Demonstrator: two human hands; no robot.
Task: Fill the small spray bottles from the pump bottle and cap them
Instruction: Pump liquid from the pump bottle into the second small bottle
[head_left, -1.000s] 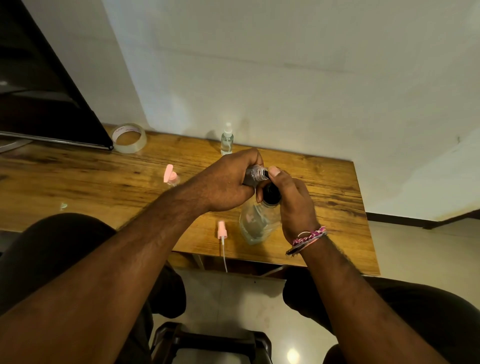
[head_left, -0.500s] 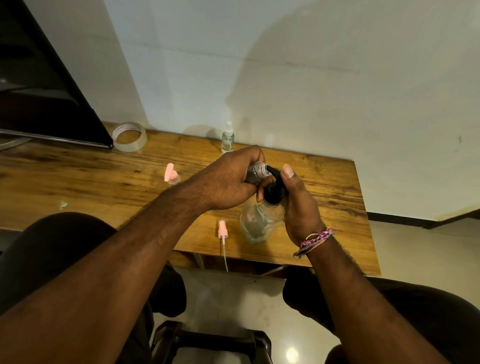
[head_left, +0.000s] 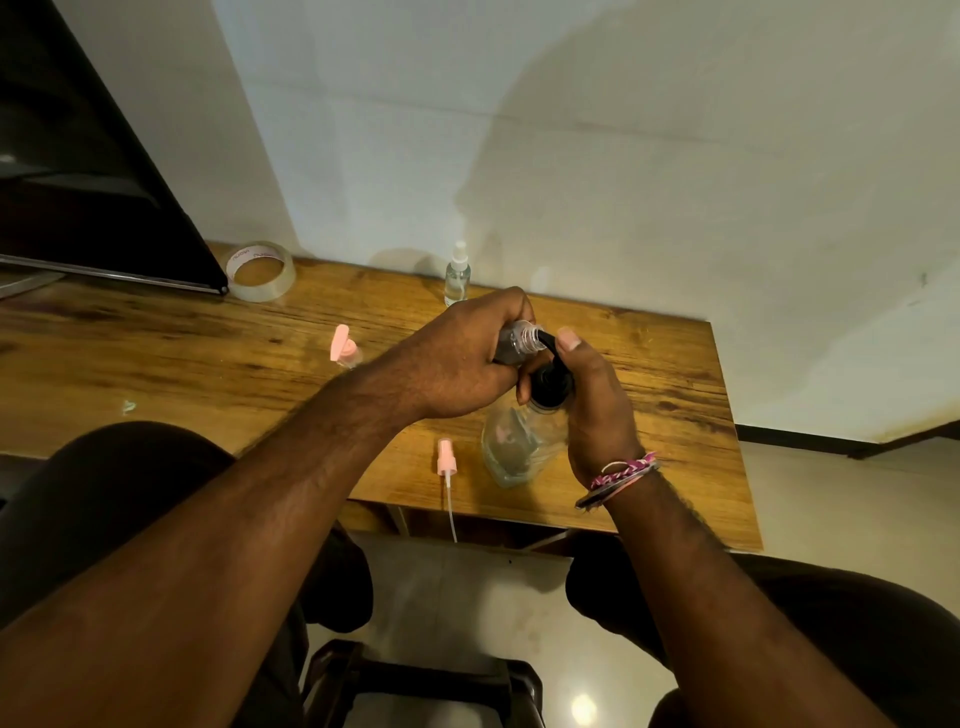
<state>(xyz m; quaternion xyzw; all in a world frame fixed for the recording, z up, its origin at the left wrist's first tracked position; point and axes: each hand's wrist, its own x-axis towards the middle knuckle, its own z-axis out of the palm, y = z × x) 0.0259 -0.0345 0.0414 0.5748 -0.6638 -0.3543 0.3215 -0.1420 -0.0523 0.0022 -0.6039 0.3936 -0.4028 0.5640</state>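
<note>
Centrally, wooden table (head_left: 156, 358) set against white wall (head_left: 623, 156), small spray bottle (head_left: 514, 340) gripped by left hand (head_left: 462, 364), pump bottle (head_left: 519, 441) head clasped by right hand (head_left: 597, 410), tape roll (head_left: 260, 270) noted at rear.

Uncapped small bottle (head_left: 514, 340) tilted against pump bottle's (head_left: 519, 441) spout.

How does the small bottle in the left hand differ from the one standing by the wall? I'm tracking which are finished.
The held bottle has no cap, its open neck at the pump spout; the far bottle wears a white sprayer. The held bottle lies tilted in the left hand; the far bottle stands upright on the table. Both are small and clear.
</note>
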